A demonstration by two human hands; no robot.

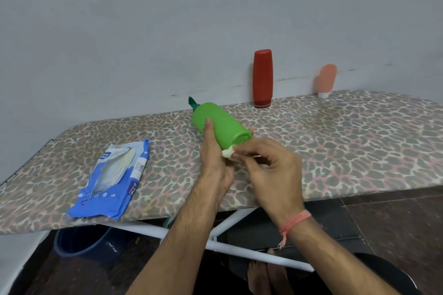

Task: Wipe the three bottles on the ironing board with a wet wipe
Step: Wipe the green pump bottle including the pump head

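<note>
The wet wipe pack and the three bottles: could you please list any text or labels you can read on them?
Wet wipe pack: white lettering in two spots, only fragments such as "ee" show; the brand cannot be read.
Sticker on the pack: print too small to read.
Green bottle: none.
Red bottle: none.
Peach bottle: none.

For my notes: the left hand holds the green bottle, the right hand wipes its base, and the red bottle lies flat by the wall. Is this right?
Not quite. In the head view the red bottle stands upright on its cap by the wall. The rest holds: left hand holds the green bottle, right hand presses the wipe at its base.
</note>
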